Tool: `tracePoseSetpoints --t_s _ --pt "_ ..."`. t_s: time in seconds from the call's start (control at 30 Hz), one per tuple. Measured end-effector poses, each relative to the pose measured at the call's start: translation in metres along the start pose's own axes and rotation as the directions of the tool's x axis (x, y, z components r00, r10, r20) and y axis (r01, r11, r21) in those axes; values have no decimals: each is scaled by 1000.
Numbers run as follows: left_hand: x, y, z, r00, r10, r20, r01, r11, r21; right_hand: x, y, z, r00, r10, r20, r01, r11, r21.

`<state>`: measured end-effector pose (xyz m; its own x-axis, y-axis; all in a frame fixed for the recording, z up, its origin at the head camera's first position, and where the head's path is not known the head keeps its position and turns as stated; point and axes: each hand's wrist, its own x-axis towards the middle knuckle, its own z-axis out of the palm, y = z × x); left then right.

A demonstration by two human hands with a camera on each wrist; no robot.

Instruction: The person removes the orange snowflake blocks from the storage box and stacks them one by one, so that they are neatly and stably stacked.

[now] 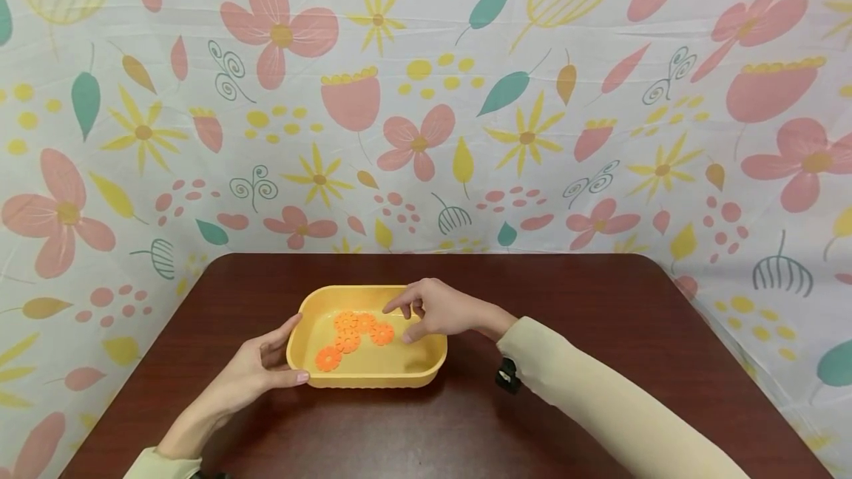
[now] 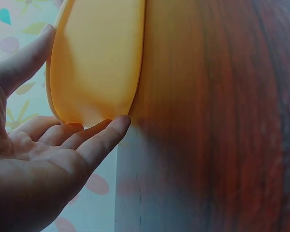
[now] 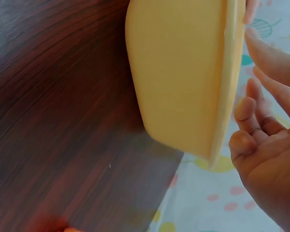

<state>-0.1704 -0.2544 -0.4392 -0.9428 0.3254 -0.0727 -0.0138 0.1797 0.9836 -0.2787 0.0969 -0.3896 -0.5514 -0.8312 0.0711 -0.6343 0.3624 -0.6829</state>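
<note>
Locate the yellow tray point(image 1: 373, 378) on the dark wooden surface point(image 1: 566, 405), long sides running left to right. Inside, find five orange flower-shaped pieces point(image 1: 347, 340), apparently flat: four clustered around the middle of the tray floor, and one nearer the front left corner. Note some pieces touching or overlapping; too small in view to tell exactly which.

At the tray's left end, note the left hand point(image 1: 256, 368): gripping the near corner, with thumb at the front edge and fingers around the end wall. Over the tray's right half, note the right hand point(image 1: 442, 309): index finger extended, thumb well apart from it, remaining fingers loosely bent, nothing visible in the gap. Note the rightmost piece just beside the thumb tip; apparently untouched. In the right wrist view, see mainly the tray's outer wall and the bent fingers; impossible to confirm fingertip contact there.

Treat the step in hand as a reach among the pieces: tray braced on the left, apparently ready to handle a single piece on the right. For the next move, in this judgement: lower index finger and thumb to the nearest piece, pinch by the scalloped edge, and separate from any neighbour. Maintain light pressure at the corner to prevent the tray from sliding or tipping.
</note>
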Motion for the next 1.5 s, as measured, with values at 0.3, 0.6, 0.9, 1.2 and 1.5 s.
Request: tracePoseSetpoints --t_s 0.3,0.6,0.9,1.2,1.5 --pt "1 -2 -1 1000 4 6 -4 1000 -3 23 13 13 998 35 56 -33 999 -34" --pt "1 -4 -2 1000 14 2 -14 1000 -11 36 14 21 990 111 91 -106 993 -58" --pt "0 -1 -4 999 32 15 -31 999 -30 43 18 28 993 67 102 -55 992 -111" --pt "1 -1 -3 1000 1 -5 -1 1000 -14 46 17 31 990 105 98 -84 976 -199" --pt "0 2 -3 1000 13 -1 -13 1000 -28 48 17 36 989 119 91 -89 954 -285"
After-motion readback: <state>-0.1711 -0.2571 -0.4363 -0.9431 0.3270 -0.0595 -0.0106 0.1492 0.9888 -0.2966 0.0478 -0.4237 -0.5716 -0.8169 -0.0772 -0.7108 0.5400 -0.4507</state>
